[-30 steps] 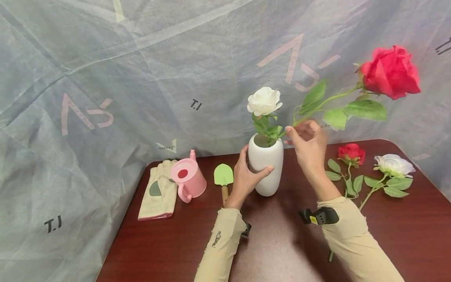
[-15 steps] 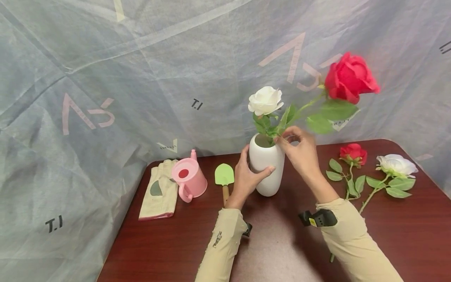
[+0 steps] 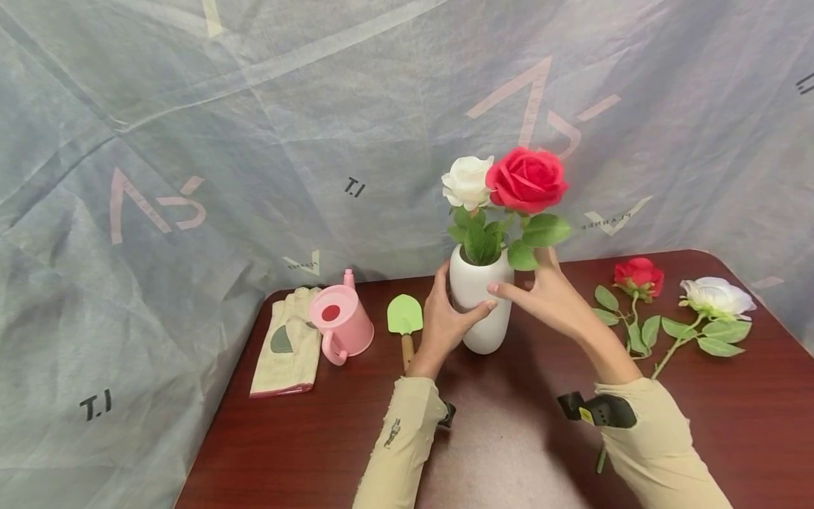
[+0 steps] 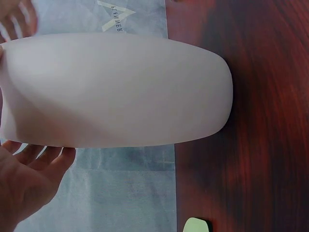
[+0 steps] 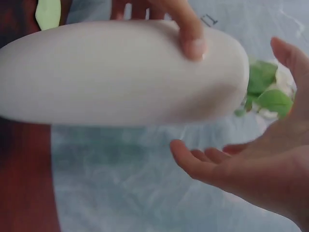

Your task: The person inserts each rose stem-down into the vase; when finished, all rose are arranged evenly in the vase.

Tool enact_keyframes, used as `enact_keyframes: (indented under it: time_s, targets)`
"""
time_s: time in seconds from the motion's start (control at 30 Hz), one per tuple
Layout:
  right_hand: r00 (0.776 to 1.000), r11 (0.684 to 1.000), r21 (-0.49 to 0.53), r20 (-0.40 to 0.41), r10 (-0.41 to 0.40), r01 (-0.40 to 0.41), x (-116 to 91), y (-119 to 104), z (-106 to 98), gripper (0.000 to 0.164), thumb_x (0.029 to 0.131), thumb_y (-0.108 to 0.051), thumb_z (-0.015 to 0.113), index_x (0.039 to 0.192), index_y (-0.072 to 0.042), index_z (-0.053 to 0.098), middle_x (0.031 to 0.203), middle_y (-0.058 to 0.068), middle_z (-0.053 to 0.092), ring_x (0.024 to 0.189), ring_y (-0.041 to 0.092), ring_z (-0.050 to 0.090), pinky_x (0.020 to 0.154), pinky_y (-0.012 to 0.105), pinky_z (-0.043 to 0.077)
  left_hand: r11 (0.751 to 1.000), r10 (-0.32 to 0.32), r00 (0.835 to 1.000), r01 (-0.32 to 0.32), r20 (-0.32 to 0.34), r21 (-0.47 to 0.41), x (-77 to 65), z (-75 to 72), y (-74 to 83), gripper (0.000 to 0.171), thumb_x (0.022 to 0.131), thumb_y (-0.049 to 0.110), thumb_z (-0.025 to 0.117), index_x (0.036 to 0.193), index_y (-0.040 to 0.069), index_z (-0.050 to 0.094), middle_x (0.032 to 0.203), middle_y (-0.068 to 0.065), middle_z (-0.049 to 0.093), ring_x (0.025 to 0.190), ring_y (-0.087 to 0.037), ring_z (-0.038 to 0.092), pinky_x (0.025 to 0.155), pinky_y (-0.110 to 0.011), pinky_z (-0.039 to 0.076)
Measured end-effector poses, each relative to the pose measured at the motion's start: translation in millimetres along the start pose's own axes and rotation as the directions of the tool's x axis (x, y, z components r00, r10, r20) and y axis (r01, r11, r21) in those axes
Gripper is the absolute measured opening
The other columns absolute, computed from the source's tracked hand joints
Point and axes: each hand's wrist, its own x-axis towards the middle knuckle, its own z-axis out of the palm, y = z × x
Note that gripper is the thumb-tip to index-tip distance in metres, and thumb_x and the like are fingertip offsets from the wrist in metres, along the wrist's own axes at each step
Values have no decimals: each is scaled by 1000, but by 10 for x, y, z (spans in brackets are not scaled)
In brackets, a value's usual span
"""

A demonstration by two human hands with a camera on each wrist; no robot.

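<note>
A tall white vase stands upright on the table, holding a white rose and a large red rose side by side, green leaves at its mouth. My left hand grips the vase from the left, thumb across its front; the right wrist view shows that thumb on the white wall. To the right of the vase's upper part is my right hand, its fingers partly hidden behind a rose leaf. Seen from the right wrist, that hand is spread beside the vase, apart from it and holding nothing.
Left of the vase lie a green trowel, a pink watering can and cream gloves. On the right, another red rose and white rose lie on the table. A grey sheet hangs behind.
The large red rose has swung left and become upright beside the white one in the vase. My right hand has let go of its stem and spread; my left hand has stayed put.
</note>
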Motion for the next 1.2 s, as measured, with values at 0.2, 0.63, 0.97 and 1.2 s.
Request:
enact_keyframes:
  time_s: [0.2, 0.63, 0.97, 1.2]
  targets:
    - [979, 984, -42, 99, 176, -173, -287, 276, -104, 99, 86, -43, 64, 148, -4, -1, 147, 25, 15, 126, 44, 33, 97, 55, 34, 1000, 1, 1000, -1, -5, -12, -2, -4, -4, 88, 69, 46, 79, 141, 28, 32, 128, 8, 49, 107, -7, 51, 85, -30, 46]
    - [973, 973, -93, 72, 219, -212, -802, 1003, -489, 63, 95, -35, 52, 141, 2, 29, 134, 25, 43, 116, 40, 47, 79, 25, 46, 999, -17, 1000, 18, 7, -42, 2, -2, -8, 86, 70, 46, 79, 141, 32, 31, 127, 10, 48, 108, -5, 50, 87, -30, 46]
    - [921, 921, -18, -17, 388, -389, -1150, 1434, -741, 62, 99, -34, 44, 130, 18, 33, 111, 36, 55, 76, 6, 65, 64, 31, 54, 998, -20, 1000, 21, 6, -63, -11, -3, -6, 87, 69, 44, 79, 141, 31, 32, 128, 11, 48, 108, -4, 50, 87, -29, 46]
    - [890, 889, -43, -38, 454, -455, -1217, 1532, -739, 59, 101, -29, 37, 124, 25, 36, 99, 31, 62, 72, 10, 66, 63, 30, 54, 997, -22, 1000, 23, 10, -70, -5, -1, 3, 85, 70, 43, 79, 140, 31, 33, 127, 9, 49, 108, -6, 50, 86, -31, 46]
